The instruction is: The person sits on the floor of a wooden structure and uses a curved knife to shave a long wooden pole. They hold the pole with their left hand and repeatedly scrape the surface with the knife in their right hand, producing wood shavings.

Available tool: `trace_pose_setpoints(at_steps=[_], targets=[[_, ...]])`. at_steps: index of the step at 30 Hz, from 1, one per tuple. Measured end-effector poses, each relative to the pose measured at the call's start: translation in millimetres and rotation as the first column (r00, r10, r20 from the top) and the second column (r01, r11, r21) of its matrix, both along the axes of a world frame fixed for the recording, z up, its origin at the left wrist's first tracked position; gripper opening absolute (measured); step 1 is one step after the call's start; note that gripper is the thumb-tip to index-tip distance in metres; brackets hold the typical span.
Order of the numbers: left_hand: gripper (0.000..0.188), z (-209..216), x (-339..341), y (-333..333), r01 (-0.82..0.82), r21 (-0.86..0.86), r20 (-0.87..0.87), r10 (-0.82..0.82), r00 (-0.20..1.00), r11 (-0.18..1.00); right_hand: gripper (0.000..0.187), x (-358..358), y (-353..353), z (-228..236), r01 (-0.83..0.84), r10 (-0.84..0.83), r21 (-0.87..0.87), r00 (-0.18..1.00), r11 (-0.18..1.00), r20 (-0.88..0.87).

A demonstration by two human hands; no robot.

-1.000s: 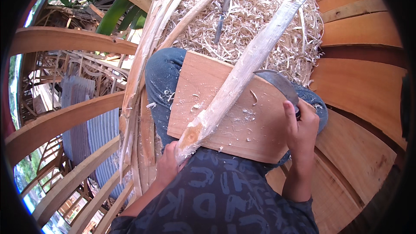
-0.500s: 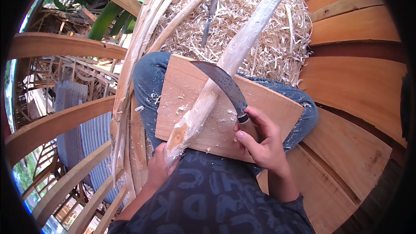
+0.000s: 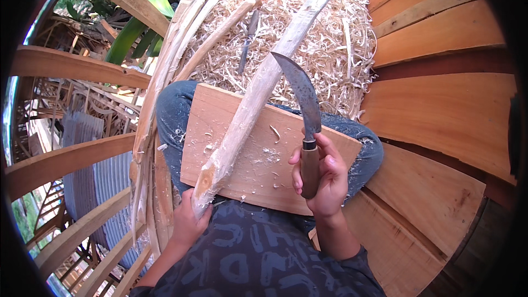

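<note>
A long, pale wooden pole (image 3: 252, 99) lies slanted over a flat wooden board (image 3: 275, 179) on my lap, its cut end close to my body. My left hand (image 3: 191, 219) is closed round that near end. In my right hand (image 3: 325, 181) is a curved knife (image 3: 306, 99) with a brown wooden handle, held above the board's right part. Its blade points up and away, the tip close to the pole's right side. The palm partly shows behind the handle. Small shavings dot the board.
Curly wood shavings (image 3: 324, 66) heap beyond my knees, with another dark-bladed tool (image 3: 248, 41) lying on them. Long split wood strips (image 3: 159, 110) run along my left. Wooden slats (image 3: 82, 66) stand further left, and broad planks (image 3: 440, 104) form the right side.
The knife has turned more upright, and its blade has come away from over the pole to its right. My right hand has rolled, showing more palm. The whole view has shifted slightly.
</note>
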State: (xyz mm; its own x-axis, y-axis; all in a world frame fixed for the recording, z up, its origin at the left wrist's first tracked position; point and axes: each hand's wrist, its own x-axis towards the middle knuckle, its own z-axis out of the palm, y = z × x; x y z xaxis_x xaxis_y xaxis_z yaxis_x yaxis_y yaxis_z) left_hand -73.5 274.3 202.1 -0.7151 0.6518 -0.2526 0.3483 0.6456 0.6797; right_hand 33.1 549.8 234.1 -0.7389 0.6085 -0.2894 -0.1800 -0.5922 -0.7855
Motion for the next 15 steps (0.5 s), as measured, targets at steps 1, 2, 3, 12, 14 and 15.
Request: trace_pose_setpoints(at_steps=[1, 2, 3, 12, 14, 15], targets=[[0.045, 1.0, -0.8, 1.3, -0.002, 0.0, 0.014, 0.002, 1.0, 1.0, 0.053, 1.1, 0.6, -1.0, 0.005, -0.006, -0.043, 1.0, 0.999, -0.007], [0.044, 2.1, -1.7, 2.3, -0.005, -0.001, 0.029, 0.005, 1.0, 1.0, 0.053, 2.3, 1.2, -2.1, 0.01, -0.012, -0.085, 1.0, 0.996, -0.014], [0.044, 4.0, -2.1, 3.9, -0.026, -0.012, 0.069, 0.026, 0.997, 1.0, 0.054, 2.9, 1.7, -2.7, 0.016, -0.018, -0.127, 1.0, 0.992, -0.02], [0.048, 4.7, -12.8, 11.0, -0.068, -0.014, 0.242, 0.069, 0.968, 0.998, 0.053, 1.8, -3.4, 0.9, 0.024, -0.064, 0.318, 0.991, 0.948, 0.116], [0.046, 10.2, -13.6, 15.4, -0.112, -0.023, 0.32, 0.114, 0.94, 0.993, 0.059, 4.5, -4.8, 1.0, -0.099, -0.036, 0.571, 0.975, 0.815, 0.22], [0.048, 9.4, -14.7, 14.3, -0.105, -0.009, 0.296, 0.102, 0.95, 0.994, 0.06, 7.5, -1.3, 0.8, -0.2, 0.01, 0.68, 0.962, 0.705, 0.273]])
